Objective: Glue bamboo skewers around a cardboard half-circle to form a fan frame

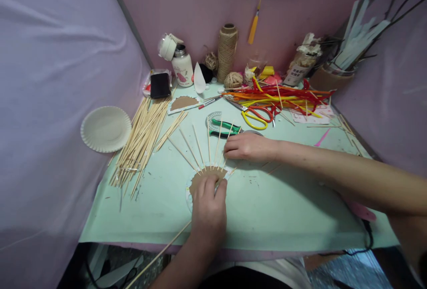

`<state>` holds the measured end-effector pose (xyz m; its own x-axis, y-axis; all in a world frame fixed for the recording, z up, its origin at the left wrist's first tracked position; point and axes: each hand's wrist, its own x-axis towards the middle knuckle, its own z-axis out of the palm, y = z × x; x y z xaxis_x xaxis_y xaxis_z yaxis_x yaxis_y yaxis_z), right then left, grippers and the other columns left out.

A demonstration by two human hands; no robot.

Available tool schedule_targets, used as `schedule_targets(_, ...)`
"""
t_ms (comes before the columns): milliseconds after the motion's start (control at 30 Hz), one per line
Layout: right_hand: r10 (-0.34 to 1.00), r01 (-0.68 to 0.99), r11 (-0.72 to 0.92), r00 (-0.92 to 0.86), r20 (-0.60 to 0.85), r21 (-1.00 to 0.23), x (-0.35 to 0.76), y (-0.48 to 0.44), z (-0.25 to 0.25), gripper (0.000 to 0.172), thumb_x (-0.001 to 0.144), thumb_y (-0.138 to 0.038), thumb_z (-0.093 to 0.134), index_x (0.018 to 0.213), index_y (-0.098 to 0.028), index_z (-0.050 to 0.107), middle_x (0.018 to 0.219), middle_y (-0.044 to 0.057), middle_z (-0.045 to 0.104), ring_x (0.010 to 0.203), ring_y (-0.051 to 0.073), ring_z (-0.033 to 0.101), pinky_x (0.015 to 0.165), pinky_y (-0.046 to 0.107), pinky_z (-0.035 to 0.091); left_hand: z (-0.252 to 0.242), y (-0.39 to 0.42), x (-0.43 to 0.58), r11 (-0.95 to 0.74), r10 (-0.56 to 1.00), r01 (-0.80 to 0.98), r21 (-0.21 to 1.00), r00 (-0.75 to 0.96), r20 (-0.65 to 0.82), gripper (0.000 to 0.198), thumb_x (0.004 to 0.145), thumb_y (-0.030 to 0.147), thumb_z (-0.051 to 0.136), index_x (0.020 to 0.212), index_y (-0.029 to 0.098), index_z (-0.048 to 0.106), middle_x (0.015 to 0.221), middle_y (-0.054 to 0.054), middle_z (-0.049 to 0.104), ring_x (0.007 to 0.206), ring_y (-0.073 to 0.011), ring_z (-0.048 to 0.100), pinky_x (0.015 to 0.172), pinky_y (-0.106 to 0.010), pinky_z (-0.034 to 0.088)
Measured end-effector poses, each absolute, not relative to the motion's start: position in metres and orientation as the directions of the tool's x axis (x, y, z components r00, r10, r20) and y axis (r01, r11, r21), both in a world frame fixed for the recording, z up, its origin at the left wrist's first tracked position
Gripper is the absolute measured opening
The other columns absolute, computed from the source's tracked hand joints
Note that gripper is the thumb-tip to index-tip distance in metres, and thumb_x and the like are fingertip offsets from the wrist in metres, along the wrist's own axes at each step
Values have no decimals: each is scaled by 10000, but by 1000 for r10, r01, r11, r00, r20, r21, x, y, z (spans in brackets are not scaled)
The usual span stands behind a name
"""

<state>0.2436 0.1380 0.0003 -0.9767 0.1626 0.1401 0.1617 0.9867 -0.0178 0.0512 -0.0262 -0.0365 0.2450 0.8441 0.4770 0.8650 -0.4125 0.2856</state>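
My left hand (208, 206) lies flat with its fingers pressed on a brown cardboard disc (200, 177) on the pale green table (283, 204). Several thin bamboo sticks (196, 146) fan out from under the disc toward the back. My right hand (248, 147) rests just right of the fan, its fingers curled down at the outermost stick; I cannot make out whether it pinches the stick. A long stick (160, 253) runs from under my left hand past the table's front edge.
A pile of bamboo sticks (142, 140) and a white paper plate (106, 128) lie at the left. Green pliers (227, 127), a protractor, scissors (256, 115), red and yellow strips (280, 95), twine spools (227, 50), a bottle (182, 67) and jars crowd the back. A black cable (365, 235) hangs at the front right.
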Motion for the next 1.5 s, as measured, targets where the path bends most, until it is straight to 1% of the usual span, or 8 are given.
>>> schedule_targets(333,155,156,988,-974,164,-3,240,140,-2,268,1012,-157,429,969,-166,694,950,94,689,882,202,556,654,303,403,-36,-27,52,-384,862,874,297,223,456,291,930,31,429,1055,159,658,1073,-128,644,1032,-241,587,890,-420,519)
schedule_targets(467,149,150,989,-974,168,-8,241,141,-4,266,1009,-147,428,976,-153,692,958,100,691,890,203,558,664,302,414,-37,-27,53,-393,849,871,295,221,480,294,915,8,436,1045,147,660,1061,-133,645,1021,-241,584,887,-419,517)
schedule_targets(633,149,150,989,-973,176,-10,241,141,-5,291,1016,-150,401,984,-168,689,957,98,690,897,201,558,673,306,419,-38,-27,54,-370,867,872,321,200,456,298,891,-1,469,1038,158,674,1069,-126,647,1023,-243,579,899,-419,504)
schedule_targets(833,152,153,988,-973,174,-9,242,140,-4,309,1022,-154,384,983,-161,690,959,104,693,901,204,561,676,310,423,-38,-28,54,-350,882,883,314,197,429,307,929,41,426,1037,170,683,1076,-116,651,1031,-242,580,889,-424,511)
schedule_targets(1033,166,164,986,-969,182,-26,242,139,-5,291,1019,-164,401,998,-168,691,965,104,696,908,204,568,684,311,431,-38,-28,54,-343,876,890,301,186,446,305,943,55,413,1025,177,680,1064,-107,652,1016,-231,581,885,-418,516)
schedule_targets(1300,169,164,986,-961,219,-39,244,138,-5,291,1015,-147,403,1083,-141,685,1010,120,720,937,214,609,705,329,491,-30,-26,53,-372,888,868,330,229,399,301,919,33,436,1057,166,670,1073,-118,644,1018,-241,580,876,-416,515)
schedule_targets(1400,167,157,986,-952,256,-56,246,136,-4,300,1012,-137,399,1130,-139,676,1073,131,722,987,216,618,764,348,516,-22,-27,49,-401,884,852,338,264,385,271,921,60,461,1082,162,655,1081,-125,640,1012,-242,592,853,-410,523)
schedule_targets(1500,185,172,983,-944,272,-70,249,134,-3,301,1008,-142,405,1149,-139,672,1094,142,722,1001,223,628,757,362,533,-10,-30,44,-416,881,851,321,290,374,219,919,90,489,1050,154,653,1065,-132,644,1005,-253,597,833,-413,527)
